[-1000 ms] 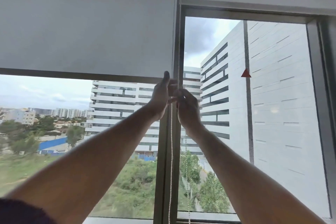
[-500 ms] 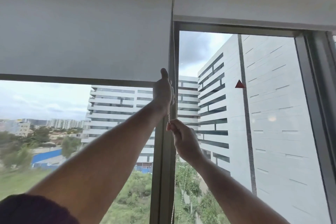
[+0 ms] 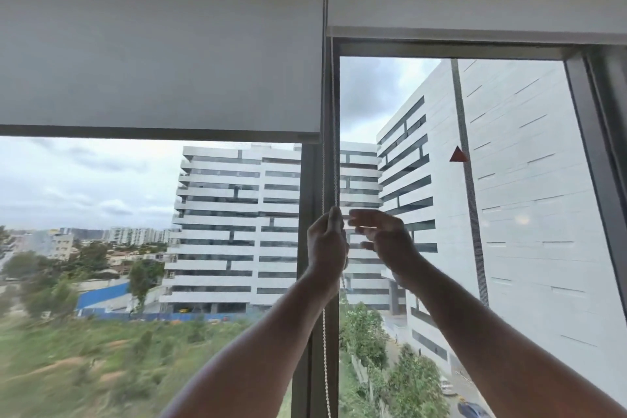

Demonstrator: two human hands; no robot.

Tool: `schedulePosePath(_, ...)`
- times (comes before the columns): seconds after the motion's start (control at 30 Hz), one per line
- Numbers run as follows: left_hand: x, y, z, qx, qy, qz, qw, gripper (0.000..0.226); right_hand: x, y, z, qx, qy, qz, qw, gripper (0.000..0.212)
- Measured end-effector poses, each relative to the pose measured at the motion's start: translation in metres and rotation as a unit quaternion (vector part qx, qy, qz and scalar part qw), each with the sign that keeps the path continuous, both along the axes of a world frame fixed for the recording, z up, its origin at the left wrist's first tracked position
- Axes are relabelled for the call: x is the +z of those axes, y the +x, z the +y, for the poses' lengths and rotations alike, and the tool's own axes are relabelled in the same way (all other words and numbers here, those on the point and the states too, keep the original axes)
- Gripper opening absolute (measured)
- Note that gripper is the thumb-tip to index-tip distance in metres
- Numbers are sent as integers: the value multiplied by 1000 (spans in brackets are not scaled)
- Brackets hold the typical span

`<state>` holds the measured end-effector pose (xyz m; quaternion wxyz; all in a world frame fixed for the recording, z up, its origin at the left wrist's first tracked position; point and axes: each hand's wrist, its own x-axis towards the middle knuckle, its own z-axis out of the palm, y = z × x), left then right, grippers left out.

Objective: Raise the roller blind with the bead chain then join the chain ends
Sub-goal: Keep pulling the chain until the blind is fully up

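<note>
From the head view, our left hand grips the bead chain — its long axis runs twelve to six along the window frame. Our right hand, blurred, seems loose-fingered at three o'clock, just beside it. No containers here.

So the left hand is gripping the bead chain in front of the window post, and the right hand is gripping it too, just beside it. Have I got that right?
Not quite. The head view shows the left hand gripping the bead chain in front of the window post, but the right hand beside it is open, its blurred fingers spread and holding nothing.
</note>
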<state>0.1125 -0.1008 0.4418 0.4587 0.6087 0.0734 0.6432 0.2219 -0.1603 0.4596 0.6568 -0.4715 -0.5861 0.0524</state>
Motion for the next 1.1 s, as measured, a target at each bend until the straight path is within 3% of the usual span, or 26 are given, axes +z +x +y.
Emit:
schedulePosePath(0.17, -50, 11, 1, -36, -34, 4, 999, 35, 56, -24, -4, 136, 29, 136, 981, 27)
schedulePosePath(0.3, -73, 11, 0, -46, -48, 23, 998, 38, 75, -41, 5, 114, -26, 120, 986, 25)
schedulePosePath(0.43, -76, 10, -4, -55, -53, 21, 997, 43, 74, -58, 19, 124, 14, 160, 979, 29)
schedulePosePath(0.67, -65, -14, 1, -30, -17, 66, 997, 39, 64, -64, 27, 25, 128, 46, 990, 34)
schedulePosePath(0.9, -40, -41, 22, 5, -47, 160, 986, 55, 53, -68, 33, -77, 190, -91, 975, 39)
schedulePosePath(1.1, 15, -54, 28, 5, -42, 101, 994, 56, 23, -60, 39, -106, 192, -127, 967, 35)
